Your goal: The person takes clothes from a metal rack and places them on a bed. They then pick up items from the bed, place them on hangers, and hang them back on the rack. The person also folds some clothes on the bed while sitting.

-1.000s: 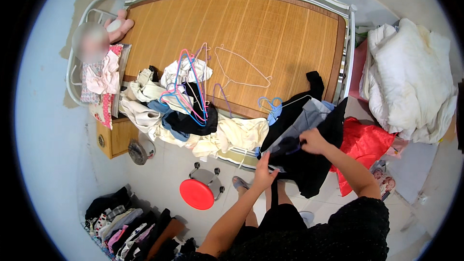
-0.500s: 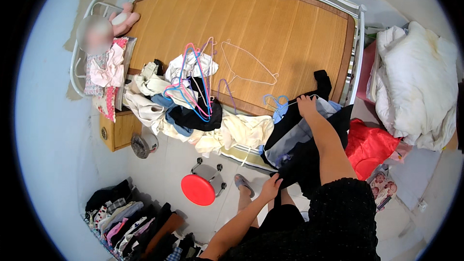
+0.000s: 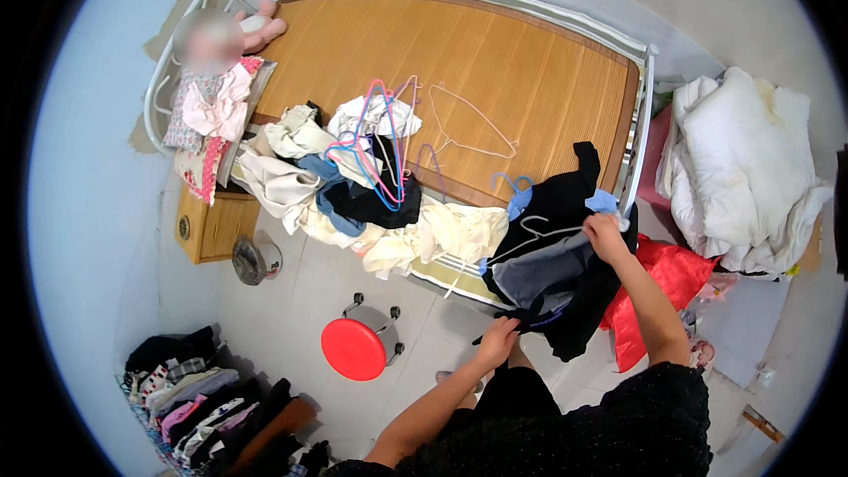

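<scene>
My right hand is closed at one end of a white clothes hanger by the bed's near right corner. The hanger lies over a black garment with a grey inside, which drapes from the bed edge. Lower down, my left hand is closed on the black cloth's near edge. Under the dark garment, parts of light blue clothing show, along with a blue hanger. A black sleeve reaches onto the mat.
Clothes and colored hangers are piled along the near edge of the bed mat. A red wheeled stool stands on the floor. A red bag and white bedding lie right; a clothes rack stands lower left.
My right hand has moved right and nearer along the hanger, whose hook now shows. The garment has shifted, its grey inside less stretched. The whole view has also shifted a little.
</scene>
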{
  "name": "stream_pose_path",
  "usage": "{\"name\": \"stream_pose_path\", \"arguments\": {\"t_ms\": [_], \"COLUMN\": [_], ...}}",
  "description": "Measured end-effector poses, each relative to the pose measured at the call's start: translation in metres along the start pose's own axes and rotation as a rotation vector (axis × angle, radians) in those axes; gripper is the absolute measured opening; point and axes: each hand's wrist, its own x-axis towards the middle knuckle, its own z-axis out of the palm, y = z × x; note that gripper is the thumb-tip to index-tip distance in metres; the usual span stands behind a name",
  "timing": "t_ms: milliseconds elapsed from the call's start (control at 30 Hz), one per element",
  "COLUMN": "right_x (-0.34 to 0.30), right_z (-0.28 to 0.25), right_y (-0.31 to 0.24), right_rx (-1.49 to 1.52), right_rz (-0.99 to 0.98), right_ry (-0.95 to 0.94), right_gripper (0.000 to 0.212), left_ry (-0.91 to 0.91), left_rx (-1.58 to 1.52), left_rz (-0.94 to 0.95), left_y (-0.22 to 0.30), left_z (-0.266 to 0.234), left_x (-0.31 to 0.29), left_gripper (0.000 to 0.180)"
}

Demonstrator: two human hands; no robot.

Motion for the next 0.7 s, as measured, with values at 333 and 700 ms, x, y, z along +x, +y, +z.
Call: {"name": "stream_pose_path", "arguments": {"t_ms": [333,700], "right_x": [-0.109,-0.056], "right_z": [-0.126,-0.078], "right_y": [-0.225,-0.557], "right_rx": [0.05,0.203], "right_rz": [0.141,-0.633], "right_ry": [0.497,0.494], "right_gripper": [0.038,0.03], "left_ry": [0.552,1.11], "left_rx": [0.285,0.748], "left_rz": [0.171,0.282], "left_y": [-0.006,-0.005], "left_z": [-0.161,-0.35], "left_x": [-0.222,-0.577], "left_gripper": [0.024,0.022]}}
